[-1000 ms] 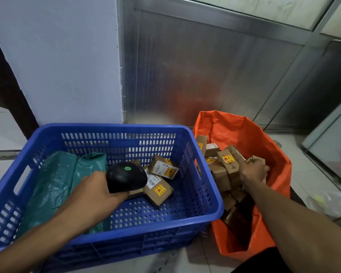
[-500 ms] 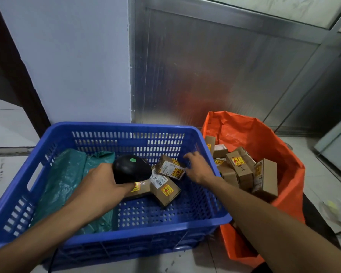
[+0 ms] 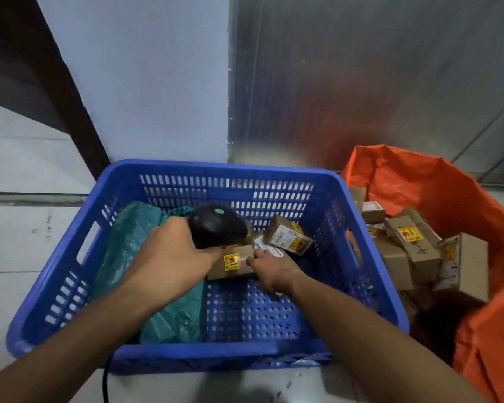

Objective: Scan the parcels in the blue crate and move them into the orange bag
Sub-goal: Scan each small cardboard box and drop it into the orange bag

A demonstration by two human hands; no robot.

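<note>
The blue crate (image 3: 70, 257) stands on the floor in front of me. My left hand (image 3: 169, 257) grips a black scanner (image 3: 216, 225) over the crate's middle, its red light falling on a small cardboard parcel (image 3: 230, 263) with a yellow sticker. My right hand (image 3: 271, 271) holds that parcel from its right side, fingers curled on it. Another small box (image 3: 291, 238) lies just behind, tilted against the far side. A green plastic mailer (image 3: 134, 251) fills the crate's left half. The orange bag (image 3: 448, 193) to the right holds several cardboard boxes (image 3: 413, 242).
A pale wall (image 3: 146, 82) and a metal panel (image 3: 346, 82) rise right behind the crate and bag. Tiled floor (image 3: 26, 242) spreads to the left. The scanner's black cable (image 3: 105, 382) hangs below the crate's front edge.
My right hand left the orange bag, crossed into the crate and took hold of a small parcel. The scanner moved slightly over it, and the view shifted left.
</note>
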